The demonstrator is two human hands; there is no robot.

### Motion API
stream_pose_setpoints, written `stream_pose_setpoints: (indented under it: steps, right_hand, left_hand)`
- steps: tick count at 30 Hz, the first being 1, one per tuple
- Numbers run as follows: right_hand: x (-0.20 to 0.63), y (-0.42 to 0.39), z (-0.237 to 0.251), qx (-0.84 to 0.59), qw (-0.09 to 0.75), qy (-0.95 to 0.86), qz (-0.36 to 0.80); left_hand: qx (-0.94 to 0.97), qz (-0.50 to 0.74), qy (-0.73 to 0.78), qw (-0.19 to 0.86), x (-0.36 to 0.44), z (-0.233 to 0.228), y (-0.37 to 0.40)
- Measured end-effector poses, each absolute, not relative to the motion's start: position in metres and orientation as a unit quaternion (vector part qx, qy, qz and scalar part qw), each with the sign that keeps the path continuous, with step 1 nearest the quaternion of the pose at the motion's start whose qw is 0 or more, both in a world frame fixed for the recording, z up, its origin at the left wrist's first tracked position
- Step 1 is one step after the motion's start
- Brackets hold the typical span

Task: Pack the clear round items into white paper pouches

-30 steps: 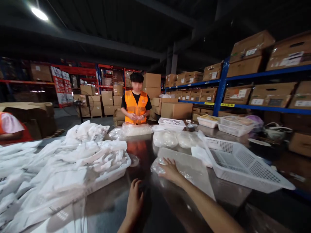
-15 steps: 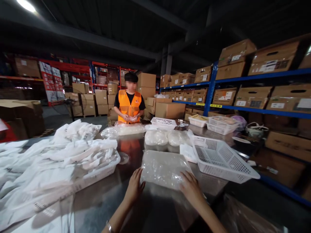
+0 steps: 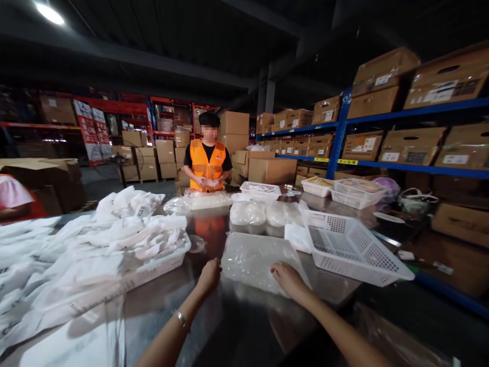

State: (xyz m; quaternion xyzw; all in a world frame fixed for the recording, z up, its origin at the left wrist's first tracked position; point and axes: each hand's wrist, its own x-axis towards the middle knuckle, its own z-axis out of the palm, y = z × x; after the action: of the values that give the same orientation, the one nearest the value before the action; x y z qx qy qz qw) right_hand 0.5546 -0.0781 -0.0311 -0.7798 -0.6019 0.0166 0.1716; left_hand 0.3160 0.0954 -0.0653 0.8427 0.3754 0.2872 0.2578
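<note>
A flat stack of clear plastic bags lies on the dark, shiny tabletop in front of me. At its left edge is my left hand, its fingers curled closed; whatever they hold is hidden. My right hand rests over the right part of the stack with fingers bent together, pinching the film. Just beyond lie two rounded clear plastic bundles. A white folded piece sits between the stack and an empty white perforated basket.
White printed bags heap over a basket at left. Across the table stands a person in an orange vest, hands together above plastic film. Smaller white baskets sit behind. Blue shelves with cardboard boxes line the right.
Both my hands have gone from spread fingers to curled ones. The right has slid left across the stack; the left has moved slightly up. A pink sleeve has appeared at far left.
</note>
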Motion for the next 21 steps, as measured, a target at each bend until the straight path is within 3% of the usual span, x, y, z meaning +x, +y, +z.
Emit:
stream_pose_setpoints:
  steps: [8, 13, 17, 21]
  right_hand:
    - [0.553, -0.092, -0.035, -0.775, 0.197, -0.600, 0.025]
    - [0.611, -0.107, -0.022, -0.864, 0.211, -0.444, -0.107]
    - [0.666, -0.112, -0.023, -0.933, 0.133, -0.300, -0.144]
    - [0.669, -0.099, -0.019, -0.918, 0.130, -0.352, -0.126]
  left_hand:
    - [0.802, 0.339, 0.342, 0.352, 0.299, -0.068, 0.075]
    - [0.814, 0.323, 0.258, 0.408, 0.287, -0.070, 0.045]
    - [0.822, 0.318, 0.259, 0.395, 0.283, -0.065, 0.029]
    - [0.836, 0.276, 0.322, 0.349, 0.291, -0.060, 0.026]
